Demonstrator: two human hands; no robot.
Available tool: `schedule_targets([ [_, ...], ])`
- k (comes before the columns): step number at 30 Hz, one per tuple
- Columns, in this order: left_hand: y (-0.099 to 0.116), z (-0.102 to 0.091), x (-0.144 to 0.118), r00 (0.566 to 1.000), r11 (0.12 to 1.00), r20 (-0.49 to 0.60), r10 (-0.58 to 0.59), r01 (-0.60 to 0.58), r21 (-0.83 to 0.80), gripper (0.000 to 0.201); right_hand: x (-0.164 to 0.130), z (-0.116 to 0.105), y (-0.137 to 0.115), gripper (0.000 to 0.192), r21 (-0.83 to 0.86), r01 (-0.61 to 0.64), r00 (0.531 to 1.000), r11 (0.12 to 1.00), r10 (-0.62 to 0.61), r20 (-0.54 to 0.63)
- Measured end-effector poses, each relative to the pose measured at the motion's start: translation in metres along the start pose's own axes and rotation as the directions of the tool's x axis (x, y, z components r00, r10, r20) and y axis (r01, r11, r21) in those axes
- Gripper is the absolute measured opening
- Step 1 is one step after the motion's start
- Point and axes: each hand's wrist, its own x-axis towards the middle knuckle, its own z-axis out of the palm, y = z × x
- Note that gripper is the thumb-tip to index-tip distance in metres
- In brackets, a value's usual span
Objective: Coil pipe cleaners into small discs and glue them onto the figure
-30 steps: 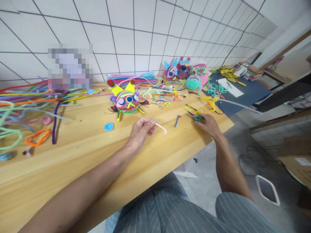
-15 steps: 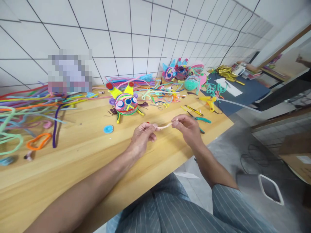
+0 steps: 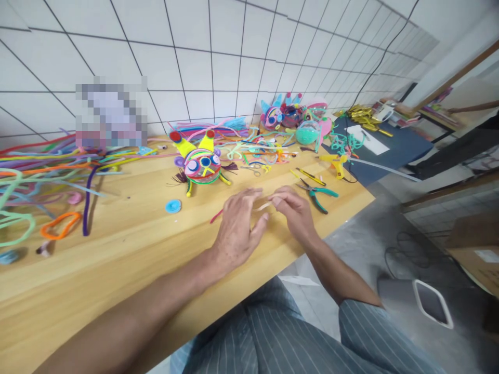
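Both my hands meet over the front of the wooden table [image 3: 117, 249]. My right hand [image 3: 292, 210] pinches one end of a short pale pink pipe cleaner piece [image 3: 262, 206]. My left hand [image 3: 237, 228] has its fingers spread beside the other end, and whether it grips the piece I cannot tell. A red pipe cleaner piece [image 3: 215, 216] lies just left of my left hand. Green-handled pliers [image 3: 317, 195] rest on the table right of my right hand. A colourful pipe cleaner creature [image 3: 200, 163] stands behind my hands.
Loose pipe cleaners [image 3: 42, 171] cover the table's left side. More craft creatures [image 3: 288, 114], a teal ball [image 3: 306, 133] and a yellow glue gun [image 3: 336, 162] sit at the far right. A small blue disc [image 3: 173, 206] lies left of my hands. The table edge runs just past the pliers.
My right hand left the pliers on the table and came over to take the pink piece's free end. My left hand's fingers have opened out from their pinch.
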Motion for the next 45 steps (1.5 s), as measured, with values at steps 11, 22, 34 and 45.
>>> schedule_targets([
  [11,-0.015,0.006,0.003,0.975,0.974,0.123,-0.186,0.199,-0.107,0.016,-0.010,-0.049,0.031,0.037,-0.405,0.098,0.992,0.909,-0.058,0.111],
  [22,-0.010,0.007,0.004,0.889,0.794,0.206,-0.409,0.458,-0.400,0.016,-0.021,-0.153,0.131,0.077,-0.932,-0.037,0.993,0.361,0.116,0.005],
  [34,-0.002,0.001,0.008,0.887,0.760,0.113,-0.449,0.445,-0.474,0.021,-0.019,-0.147,0.105,0.046,-0.717,-0.110,0.974,0.688,-0.070,-0.216],
  [45,0.012,0.001,0.002,0.947,0.834,0.072,-0.313,0.310,-0.456,0.020,-0.025,-0.022,0.000,0.040,0.518,-0.452,0.888,0.726,0.313,0.337],
])
